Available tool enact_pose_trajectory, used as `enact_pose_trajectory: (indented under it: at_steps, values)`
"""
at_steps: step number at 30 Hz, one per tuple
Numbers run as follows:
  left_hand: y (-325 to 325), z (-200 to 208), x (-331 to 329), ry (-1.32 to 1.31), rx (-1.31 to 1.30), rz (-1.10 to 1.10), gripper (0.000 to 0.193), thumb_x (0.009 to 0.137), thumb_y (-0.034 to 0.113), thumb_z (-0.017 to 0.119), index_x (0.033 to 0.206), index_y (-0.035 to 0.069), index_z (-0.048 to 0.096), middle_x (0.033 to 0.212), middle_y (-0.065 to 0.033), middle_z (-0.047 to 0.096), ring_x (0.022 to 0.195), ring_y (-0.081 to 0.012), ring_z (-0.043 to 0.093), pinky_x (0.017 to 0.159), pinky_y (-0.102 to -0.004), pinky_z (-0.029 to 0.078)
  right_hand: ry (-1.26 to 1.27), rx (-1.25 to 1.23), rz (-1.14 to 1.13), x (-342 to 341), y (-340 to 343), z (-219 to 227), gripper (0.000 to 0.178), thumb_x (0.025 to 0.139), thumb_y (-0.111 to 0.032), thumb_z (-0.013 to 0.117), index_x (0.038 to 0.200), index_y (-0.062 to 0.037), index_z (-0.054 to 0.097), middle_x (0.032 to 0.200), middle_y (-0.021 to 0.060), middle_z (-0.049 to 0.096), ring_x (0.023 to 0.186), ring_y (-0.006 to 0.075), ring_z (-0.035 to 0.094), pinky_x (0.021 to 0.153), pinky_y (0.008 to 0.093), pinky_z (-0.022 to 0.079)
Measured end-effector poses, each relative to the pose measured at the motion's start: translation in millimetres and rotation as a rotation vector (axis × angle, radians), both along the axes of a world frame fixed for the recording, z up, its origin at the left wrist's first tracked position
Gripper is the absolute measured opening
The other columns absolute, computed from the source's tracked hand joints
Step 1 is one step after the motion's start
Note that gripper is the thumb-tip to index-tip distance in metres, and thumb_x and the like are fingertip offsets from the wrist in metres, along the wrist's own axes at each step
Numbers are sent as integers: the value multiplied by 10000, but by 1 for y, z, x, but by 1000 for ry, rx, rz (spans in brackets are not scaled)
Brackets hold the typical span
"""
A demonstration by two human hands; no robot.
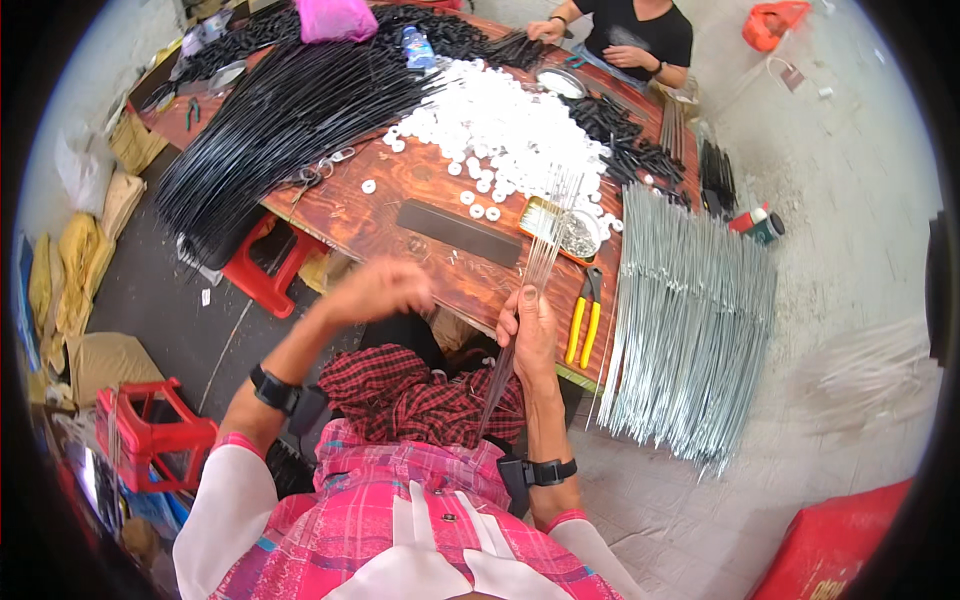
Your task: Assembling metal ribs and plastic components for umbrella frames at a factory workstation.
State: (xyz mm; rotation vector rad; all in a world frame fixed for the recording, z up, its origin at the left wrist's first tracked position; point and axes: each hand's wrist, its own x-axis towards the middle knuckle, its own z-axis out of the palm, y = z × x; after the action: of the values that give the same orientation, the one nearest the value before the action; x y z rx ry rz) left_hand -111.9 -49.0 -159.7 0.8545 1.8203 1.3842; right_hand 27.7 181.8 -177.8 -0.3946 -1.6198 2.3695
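Observation:
My right hand (530, 325) is closed round a thin bundle of metal wires (543, 250), which fans out above the fist over the table and trails below it toward my lap. My left hand (388, 288) is in front of the table's near edge, smeared by motion, so its fingers cannot be read. Behind the bundle stand a yellow-rimmed tray (541, 217) and a round dish of small metal pieces (580, 234). Pliers with yellow handles (582, 318) lie to the right of my right hand. A dark flat bar (458, 231) rests on the wood ahead of my hands.
White ring-shaped pieces (500, 125) are heaped on the wooden table (345, 205). Long black rods (290, 120) lie left, silvery wires (690, 320) right. A bottle (418, 48) stands farther back. Across the table is another person (640, 40). Red stools (265, 265) stand at left.

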Motion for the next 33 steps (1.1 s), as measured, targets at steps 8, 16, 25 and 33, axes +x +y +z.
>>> enact_pose_trajectory:
  at_steps: [8,16,25,33]
  values:
    - [-26,-29,-109,817,-70,780,196,900,156,674,1059,52,720,950,-112,694,831,-236,658,758,-370,523,-18,112,119,0,-3,-1,451,1062,-463,456,901,-48,529,625,7,457,504,103,470,471,250,403]
    - [-24,-38,-114,1009,-224,729,181,851,117,711,1028,92,739,991,-142,630,961,-317,625,819,-410,515,-51,151,106,3,-1,6,446,1067,-450,448,899,-45,530,625,4,464,505,103,482,468,253,404]
    - [-28,68,-25,-460,432,518,312,972,120,652,1248,-21,617,1046,-90,683,807,-119,657,720,-248,599,-24,-3,248,50,-23,19,436,1061,-447,468,915,-41,536,618,9,458,492,97,459,463,246,394]
    - [3,68,21,-918,887,126,378,1016,148,584,1355,0,508,1214,-156,600,967,-169,619,758,-223,613,23,158,366,73,-54,21,430,1077,-411,444,910,-31,556,595,-12,472,481,68,465,456,233,385]
